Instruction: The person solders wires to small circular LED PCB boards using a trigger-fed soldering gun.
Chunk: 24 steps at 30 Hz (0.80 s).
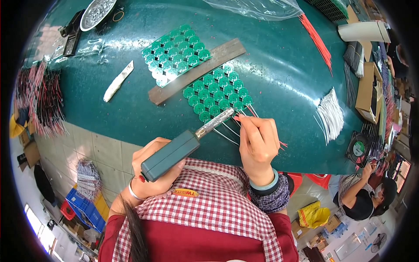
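Note:
My left hand (150, 187) is wrapped around the dark green body of a soldering gun (172, 155). Its silvery barrel points up and right to the near edge of a panel of round green circuit boards (216, 89). Close by the tip, my right hand (260, 144) pinches a thin red wire (237, 118) between thumb and fingertips; the wire's end is too small to make out. White wires (227, 136) trail from the panel's near edge toward me. Beyond a flat wooden strip (196, 71) lies a second panel of round boards (174, 52).
On the green table (279, 48) lie a white-wrapped blade-like piece (118, 83), a metal dish (98, 14), red wires (316, 41) and white wires (331, 115). Red-black wire bundles (41, 98) hang at left. A small fan (358, 148) stands at right, near another person (364, 196).

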Available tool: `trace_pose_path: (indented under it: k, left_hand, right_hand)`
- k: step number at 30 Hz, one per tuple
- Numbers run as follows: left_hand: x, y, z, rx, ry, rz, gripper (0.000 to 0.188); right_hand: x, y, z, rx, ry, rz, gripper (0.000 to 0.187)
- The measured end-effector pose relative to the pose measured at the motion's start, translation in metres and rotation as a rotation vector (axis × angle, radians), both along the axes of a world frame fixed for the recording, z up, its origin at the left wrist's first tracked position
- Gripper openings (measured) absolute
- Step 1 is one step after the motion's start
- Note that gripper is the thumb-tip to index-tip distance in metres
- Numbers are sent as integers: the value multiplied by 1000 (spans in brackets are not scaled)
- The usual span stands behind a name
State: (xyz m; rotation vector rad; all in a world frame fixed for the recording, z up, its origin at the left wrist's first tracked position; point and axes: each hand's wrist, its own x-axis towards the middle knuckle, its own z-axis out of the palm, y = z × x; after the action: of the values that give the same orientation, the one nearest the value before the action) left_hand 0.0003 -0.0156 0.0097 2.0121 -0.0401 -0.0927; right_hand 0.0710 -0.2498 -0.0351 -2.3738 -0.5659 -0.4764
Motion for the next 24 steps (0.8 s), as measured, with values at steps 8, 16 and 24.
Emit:
trace_pose_path:
  k: [8,16,24]
  left_hand:
    - [0,-1,-2,-27,-3,-4,22]
    - [-1,-1,-2,6,8,-4,20]
    - [-8,3,-6,-24,-34,12,25]
  right_hand:
    - [0,1,-2,2,15,-15,29]
    - [0,2,-2,6,25,-29,31]
    - [0,2,-2,-1,13,-31,30]
